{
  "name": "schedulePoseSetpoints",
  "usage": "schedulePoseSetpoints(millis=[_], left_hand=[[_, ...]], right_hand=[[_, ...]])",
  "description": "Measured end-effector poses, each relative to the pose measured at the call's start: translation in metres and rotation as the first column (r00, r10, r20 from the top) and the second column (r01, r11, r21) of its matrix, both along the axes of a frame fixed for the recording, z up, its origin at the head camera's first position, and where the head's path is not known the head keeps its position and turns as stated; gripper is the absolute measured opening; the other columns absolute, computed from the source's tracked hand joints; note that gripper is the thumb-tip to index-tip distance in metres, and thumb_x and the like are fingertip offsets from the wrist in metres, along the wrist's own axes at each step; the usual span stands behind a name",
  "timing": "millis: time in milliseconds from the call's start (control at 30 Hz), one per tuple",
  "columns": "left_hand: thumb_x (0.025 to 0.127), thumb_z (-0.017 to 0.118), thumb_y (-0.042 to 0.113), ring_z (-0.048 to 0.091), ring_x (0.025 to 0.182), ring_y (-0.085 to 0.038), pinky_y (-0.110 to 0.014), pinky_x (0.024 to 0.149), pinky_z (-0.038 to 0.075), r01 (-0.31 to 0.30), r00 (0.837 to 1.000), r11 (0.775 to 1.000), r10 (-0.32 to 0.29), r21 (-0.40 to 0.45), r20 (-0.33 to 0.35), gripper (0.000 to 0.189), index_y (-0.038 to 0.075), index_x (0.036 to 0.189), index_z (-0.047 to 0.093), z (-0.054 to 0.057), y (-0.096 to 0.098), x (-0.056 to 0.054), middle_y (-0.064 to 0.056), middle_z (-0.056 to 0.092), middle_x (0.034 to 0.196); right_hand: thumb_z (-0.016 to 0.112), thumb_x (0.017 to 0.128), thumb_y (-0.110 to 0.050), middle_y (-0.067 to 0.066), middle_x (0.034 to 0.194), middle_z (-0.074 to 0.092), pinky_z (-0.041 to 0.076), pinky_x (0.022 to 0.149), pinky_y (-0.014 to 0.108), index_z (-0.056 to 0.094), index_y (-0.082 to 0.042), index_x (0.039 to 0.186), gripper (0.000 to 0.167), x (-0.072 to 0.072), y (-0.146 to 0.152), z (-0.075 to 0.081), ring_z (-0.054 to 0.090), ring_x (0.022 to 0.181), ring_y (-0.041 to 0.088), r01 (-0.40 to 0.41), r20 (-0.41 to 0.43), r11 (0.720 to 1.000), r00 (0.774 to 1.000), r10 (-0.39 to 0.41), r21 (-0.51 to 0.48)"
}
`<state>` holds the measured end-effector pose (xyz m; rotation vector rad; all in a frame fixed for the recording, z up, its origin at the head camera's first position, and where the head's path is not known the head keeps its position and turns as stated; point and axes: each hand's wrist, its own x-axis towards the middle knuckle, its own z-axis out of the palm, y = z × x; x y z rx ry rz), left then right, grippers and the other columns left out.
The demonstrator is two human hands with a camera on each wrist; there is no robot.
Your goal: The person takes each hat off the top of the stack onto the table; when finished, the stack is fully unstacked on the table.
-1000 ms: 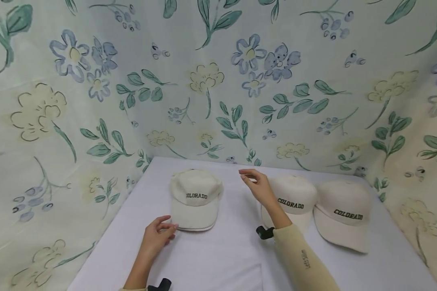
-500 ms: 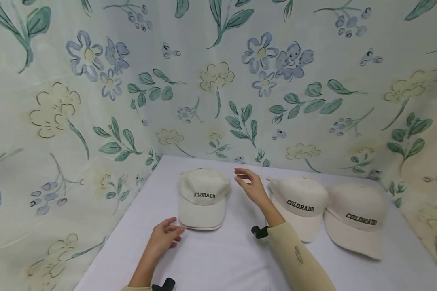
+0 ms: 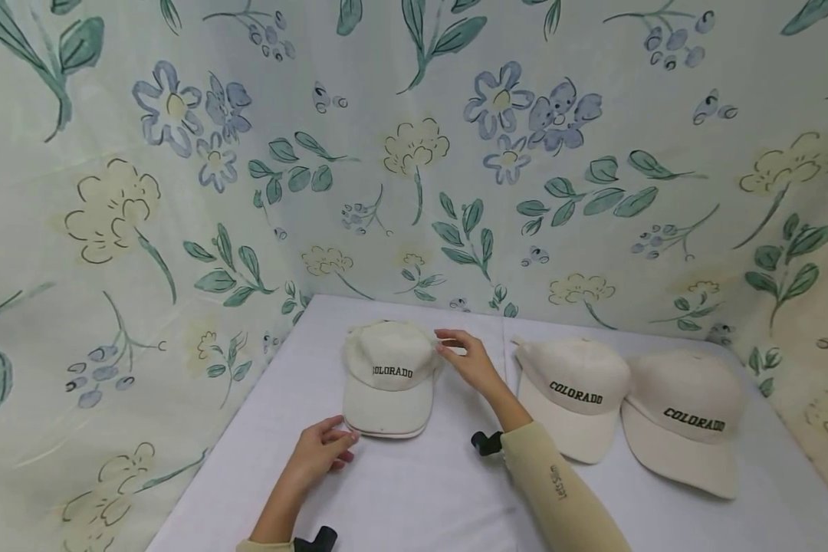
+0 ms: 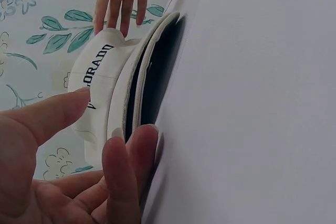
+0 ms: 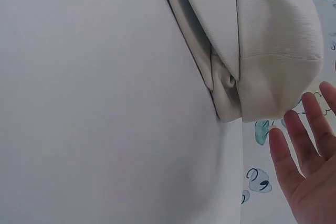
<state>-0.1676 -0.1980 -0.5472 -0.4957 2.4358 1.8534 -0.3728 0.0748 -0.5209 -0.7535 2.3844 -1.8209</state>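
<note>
A cream baseball cap point(image 3: 389, 406) lettered COLORADO lies on the white table, brim toward me. The left wrist view shows two brim edges, one over the other, so a second cap point(image 4: 148, 69) is nested beneath the top one. My left hand point(image 3: 320, 452) is at the front left corner of the brims, its fingertips point(image 4: 143, 137) right at their edges and its thumb apart over the crown front. My right hand point(image 3: 471, 362) is beside the right of the crown, fingers spread and slightly bent, fingertips point(image 5: 291, 116) close to the fabric. Neither hand grips anything.
Two more cream COLORADO caps, one nearer point(image 3: 573, 399) and one farther right point(image 3: 686, 422), lie side by side on the right of the white-covered table point(image 3: 414, 498). A floral curtain point(image 3: 359, 199) hangs behind and around the table.
My right hand has moved left, away from the right-hand caps, up to the stacked caps' crown. The left hand stays by the brim. The head view has shifted slightly.
</note>
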Motion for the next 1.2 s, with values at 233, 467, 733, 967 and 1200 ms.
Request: schedulePoseSetpoints(millis=[233,467,733,967,1200], left_hand=[[0.093,0.077,0.024,0.073,0.079,-0.023,-0.036,0.067,0.059,-0.005,1.0,1.0,0.005,0.016,0.006,0.072,-0.011,0.145,0.043,-0.001,0.002,0.001,-0.012,0.075,0.104],[0.093,0.077,0.022,0.073,0.08,-0.024,-0.036,0.067,0.06,-0.028,1.0,0.997,0.028,0.075,-0.009,0.072,-0.012,0.146,0.041,0.0,0.004,0.001,-0.013,0.075,0.103],[0.095,0.074,0.023,0.074,0.084,-0.026,-0.037,0.071,0.061,-0.031,0.999,0.996,0.03,0.084,0.015,0.073,-0.011,0.148,0.039,0.002,0.004,0.002,-0.016,0.071,0.113],[0.095,0.074,0.023,0.073,0.089,-0.025,-0.037,0.077,0.061,-0.045,0.999,0.993,0.044,0.111,0.011,0.075,-0.011,0.15,0.035,0.001,0.005,-0.001,-0.019,0.065,0.117],[0.097,0.072,0.017,0.073,0.09,-0.027,-0.039,0.079,0.061,-0.08,0.996,0.983,0.085,0.165,-0.018,0.072,-0.014,0.15,0.034,0.0,0.005,-0.001,-0.022,0.063,0.116]], right_hand=[[0.069,0.1,-0.021,0.012,0.136,0.063,0.046,0.105,0.053,0.066,-0.006,0.132,0.036,0.003,-0.005,-0.003,0.056,0.127,0.031,0.006,0.009,0.997,1.0,-0.007,0.074],[0.073,0.096,-0.016,0.013,0.129,0.066,0.052,0.096,0.048,0.068,-0.004,0.128,0.035,0.002,-0.01,-0.01,0.062,0.116,0.032,0.002,0.003,0.996,1.0,-0.002,0.086],[0.075,0.094,-0.013,0.012,0.122,0.07,0.053,0.093,0.044,0.072,-0.003,0.121,0.029,0.002,-0.014,-0.016,0.065,0.11,0.028,0.029,-0.035,0.997,0.999,-0.027,0.067],[0.077,0.092,-0.012,0.012,0.112,0.072,0.053,0.091,0.047,0.076,-0.002,0.111,0.022,0.001,-0.018,-0.017,0.066,0.1,0.025,0.046,-0.054,0.999,0.998,-0.045,0.015],[0.077,0.091,-0.009,0.013,0.112,0.07,0.056,0.089,0.038,0.077,0.001,0.108,0.02,0.003,-0.024,-0.016,0.066,0.102,0.025,0.039,-0.045,0.999,0.998,-0.039,-0.001]])
